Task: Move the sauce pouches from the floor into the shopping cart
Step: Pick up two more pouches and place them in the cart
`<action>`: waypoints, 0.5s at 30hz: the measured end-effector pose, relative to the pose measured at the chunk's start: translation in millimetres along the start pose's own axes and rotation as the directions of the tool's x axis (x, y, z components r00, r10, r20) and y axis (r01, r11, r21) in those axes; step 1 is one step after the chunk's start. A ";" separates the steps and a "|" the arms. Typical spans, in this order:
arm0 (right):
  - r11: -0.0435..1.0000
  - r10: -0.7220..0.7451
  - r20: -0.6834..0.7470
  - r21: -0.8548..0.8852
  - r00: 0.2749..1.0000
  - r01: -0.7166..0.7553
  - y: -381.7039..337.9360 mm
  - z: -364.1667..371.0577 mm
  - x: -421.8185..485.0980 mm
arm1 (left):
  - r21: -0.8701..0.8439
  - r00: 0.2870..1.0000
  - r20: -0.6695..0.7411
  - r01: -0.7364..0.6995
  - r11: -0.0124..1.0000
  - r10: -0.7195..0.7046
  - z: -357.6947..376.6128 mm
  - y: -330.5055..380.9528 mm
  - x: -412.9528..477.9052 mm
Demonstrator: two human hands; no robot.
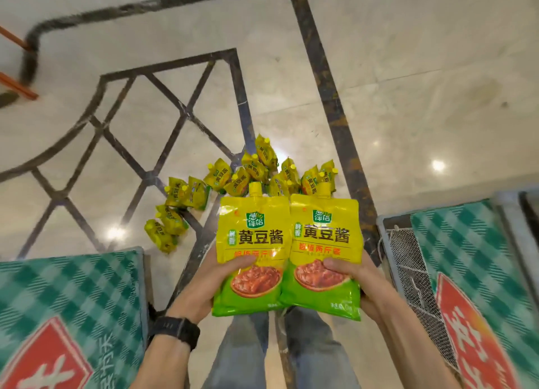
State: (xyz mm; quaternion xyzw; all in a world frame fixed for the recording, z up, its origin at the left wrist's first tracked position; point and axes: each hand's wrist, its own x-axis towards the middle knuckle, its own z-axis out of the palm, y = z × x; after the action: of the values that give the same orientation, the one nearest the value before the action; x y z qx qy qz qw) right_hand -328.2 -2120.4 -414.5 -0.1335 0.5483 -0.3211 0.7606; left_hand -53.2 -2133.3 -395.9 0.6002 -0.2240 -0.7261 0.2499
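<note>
Two yellow-green sauce pouches with spouts are held upright side by side in front of me. My left hand [204,283] grips the left pouch [250,243] by its lower part, thumb on the front. My right hand [350,272] grips the right pouch [326,243] the same way. Several more pouches [245,175] lie in a loose heap on the marble floor beyond them. A wire-mesh shopping cart [408,260] with a green checked liner stands at the right.
A second green checked panel with a red sign [67,307] stands at the lower left. The polished floor [408,97] has dark inlaid lines. An orange bar [17,85] shows at the far left. My legs [280,353] are below the pouches.
</note>
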 end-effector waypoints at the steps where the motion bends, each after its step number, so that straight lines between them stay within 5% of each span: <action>1: 1.000 -0.013 -0.018 -0.001 1.000 0.013 -6.0 10.7 -16.1 | -0.008 1.000 0.001 -0.018 1.000 0.018 1.7 9.3 -16.6; 7: 0.987 -0.149 -0.095 -0.080 0.984 0.142 -38.0 63.1 -90.1 | -0.083 0.995 0.010 -0.099 0.992 0.101 -6.5 46.8 -93.3; 15: 0.985 -0.171 -0.134 -0.053 0.976 0.166 -17.3 122.0 -160.0 | -0.119 0.968 0.191 -0.141 0.983 0.162 -58.9 64.6 -159.3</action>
State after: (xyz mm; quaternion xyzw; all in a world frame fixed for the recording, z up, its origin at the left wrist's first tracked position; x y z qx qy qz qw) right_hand -252.8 -2050.1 -240.9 -0.1726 0.5928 -0.3816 0.6879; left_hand 35.4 -2084.2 -245.1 0.4913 -0.2550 -0.7721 0.3121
